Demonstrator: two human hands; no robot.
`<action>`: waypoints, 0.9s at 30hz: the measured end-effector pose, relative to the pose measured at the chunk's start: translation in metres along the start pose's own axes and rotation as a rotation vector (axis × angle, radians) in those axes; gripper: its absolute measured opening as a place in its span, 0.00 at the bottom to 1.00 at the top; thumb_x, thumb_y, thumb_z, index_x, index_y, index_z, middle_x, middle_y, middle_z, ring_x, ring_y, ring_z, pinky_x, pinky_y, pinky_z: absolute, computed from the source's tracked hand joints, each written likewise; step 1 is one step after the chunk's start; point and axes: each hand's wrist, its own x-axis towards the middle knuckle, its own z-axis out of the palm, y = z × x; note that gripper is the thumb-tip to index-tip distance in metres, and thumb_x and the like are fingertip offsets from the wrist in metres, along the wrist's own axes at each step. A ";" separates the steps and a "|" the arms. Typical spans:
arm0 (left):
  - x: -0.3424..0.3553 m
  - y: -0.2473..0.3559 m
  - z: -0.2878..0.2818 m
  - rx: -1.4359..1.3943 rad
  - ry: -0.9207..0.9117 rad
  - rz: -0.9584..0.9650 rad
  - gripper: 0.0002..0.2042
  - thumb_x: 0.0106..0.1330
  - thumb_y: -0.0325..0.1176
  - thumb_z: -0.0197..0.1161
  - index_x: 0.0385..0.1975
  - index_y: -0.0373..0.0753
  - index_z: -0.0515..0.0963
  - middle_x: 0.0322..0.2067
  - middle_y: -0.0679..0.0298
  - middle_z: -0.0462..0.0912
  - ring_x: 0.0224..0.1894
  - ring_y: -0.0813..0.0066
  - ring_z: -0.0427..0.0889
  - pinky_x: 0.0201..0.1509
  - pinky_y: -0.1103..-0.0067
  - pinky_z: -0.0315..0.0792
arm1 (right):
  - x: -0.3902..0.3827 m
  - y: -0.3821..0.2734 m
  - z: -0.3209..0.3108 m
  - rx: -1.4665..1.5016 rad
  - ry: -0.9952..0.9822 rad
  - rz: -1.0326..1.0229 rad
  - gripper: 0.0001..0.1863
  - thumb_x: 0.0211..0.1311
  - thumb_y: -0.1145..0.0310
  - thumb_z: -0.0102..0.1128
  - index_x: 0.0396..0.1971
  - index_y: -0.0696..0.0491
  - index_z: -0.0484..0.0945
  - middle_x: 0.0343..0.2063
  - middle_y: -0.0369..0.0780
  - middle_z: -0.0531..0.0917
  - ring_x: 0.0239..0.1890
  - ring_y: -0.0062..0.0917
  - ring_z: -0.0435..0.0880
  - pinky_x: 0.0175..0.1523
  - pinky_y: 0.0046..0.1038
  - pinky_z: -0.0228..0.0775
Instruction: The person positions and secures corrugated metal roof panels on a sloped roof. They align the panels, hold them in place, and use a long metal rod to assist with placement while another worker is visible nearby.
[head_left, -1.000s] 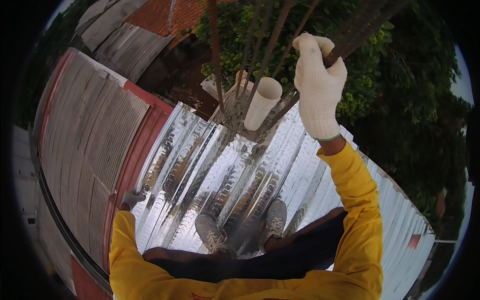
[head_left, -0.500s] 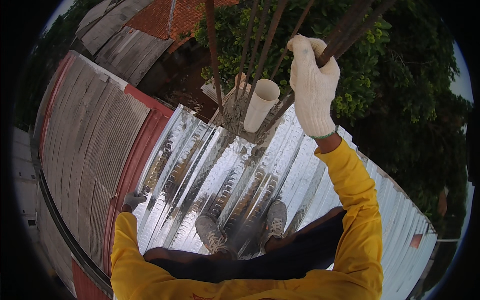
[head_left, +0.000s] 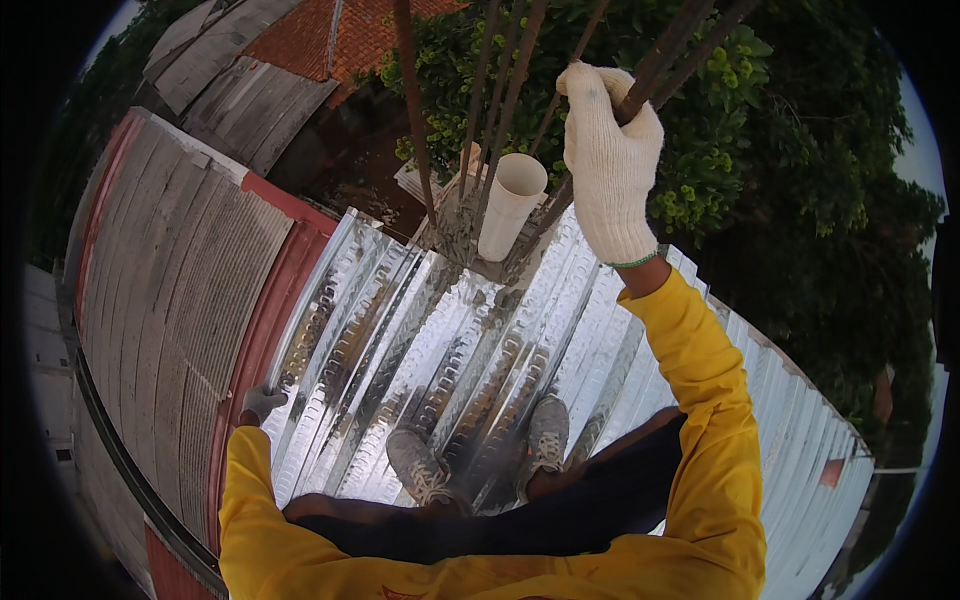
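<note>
My right hand (head_left: 613, 160), in a white knit glove with a green cuff, is raised and wrapped round a rusty steel reinforcing bar (head_left: 672, 55). More bars (head_left: 412, 100) rise beside it from a rough concrete stub. At their foot a white plastic pipe (head_left: 510, 205) stands slightly tilted, its round mouth upward. Low at the left, my left hand (head_left: 263, 402) in a grey glove is at the edge of the shiny ribbed metal decking (head_left: 400, 330); its fingers are too small and dark to read. My shoes (head_left: 420, 465) are on the decking.
A red metal edging (head_left: 270, 310) runs along the decking's left side, bordering a weathered corrugated roof (head_left: 180, 270). Leafy trees (head_left: 720, 150) stand beyond the right edge. An orange tiled roof (head_left: 300, 40) lies lower down at the far left.
The whole scene has shifted slightly left in view. My right hand keeps its hold on the bar, and my left hand stays at the decking's edge.
</note>
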 end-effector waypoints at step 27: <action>0.004 -0.004 -0.007 0.180 -0.029 -0.022 0.19 0.57 0.40 0.81 0.43 0.34 0.88 0.33 0.65 0.87 0.37 0.79 0.82 0.43 0.72 0.76 | -0.002 -0.001 0.000 0.013 -0.012 -0.014 0.15 0.77 0.59 0.68 0.42 0.58 0.86 0.32 0.32 0.83 0.35 0.14 0.76 0.43 0.26 0.71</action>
